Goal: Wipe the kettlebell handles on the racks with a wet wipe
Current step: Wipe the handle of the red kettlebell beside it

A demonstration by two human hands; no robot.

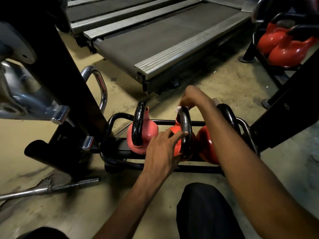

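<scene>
Near edge: my knee (203,209) in dark cloth, cut off by the frame. My hands are apart. Left hand (164,149) is fairly flat, fingertips (185,133) resting on the near side of the middle kettlebell handle (188,123); the thumb looks tucked low by the handle base, contact unclear. Right hand (191,97) is curled over the far top of the same handle, pinching the wet wipe (178,109) against it. Only a white scrap of wipe shows.

Handling, my read: the middle kettlebell (177,145) is cast iron, heavy and rigid, so it won't shift under wiping. The handle looks glossy and probably slick once wet. The wipe is limp and thin and may bunch. Best to brace low on the handle and wrap the wipe round the bar.

All three bells sit in a low floor rack (114,118): pink kettlebell (148,133) to the left, right kettlebell (205,144) partly behind my forearm with much of its handle hidden.

Farther off: treadmill (155,40), and a second rack of red kettlebells (283,47), blurred and cropped, count unclear.
</scene>
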